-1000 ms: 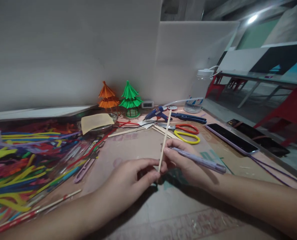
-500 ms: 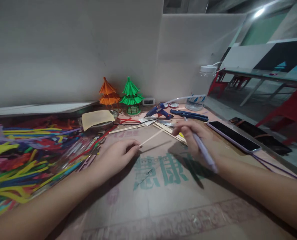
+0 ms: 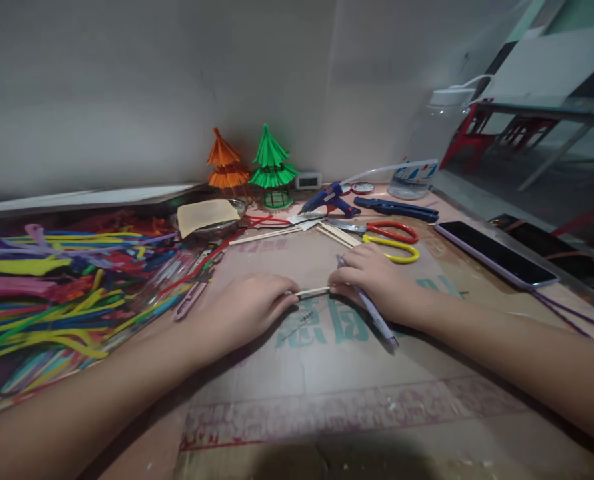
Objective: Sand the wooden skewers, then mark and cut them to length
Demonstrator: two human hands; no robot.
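Observation:
A thin wooden stick (image 3: 314,292) lies level between my two hands, just above the cardboard table cover (image 3: 257,373). My left hand (image 3: 259,300) is closed, pinching its left end between thumb and fingers. At the other end, the fingers of my right hand (image 3: 374,280) close on the stick. A pale purple pen (image 3: 378,321) is also held in that hand, slanting down toward me. Beyond the right hand lie scissors (image 3: 365,229) with one red and one yellow handle. More wooden sticks (image 3: 269,235) lie farther back.
Colourful pipe cleaners (image 3: 51,293) cover the left side. Behind are an orange tree (image 3: 225,163), a green tree (image 3: 273,170), a blue glue gun (image 3: 329,199), a stapler-like blue tool (image 3: 397,209) and a clear bottle (image 3: 419,157). A phone (image 3: 497,255) lies right.
My right hand has come down and left and taken the stick's free end, keeping the pen. The stick now lies nearly level. The view has shifted, and the scissors show more fully.

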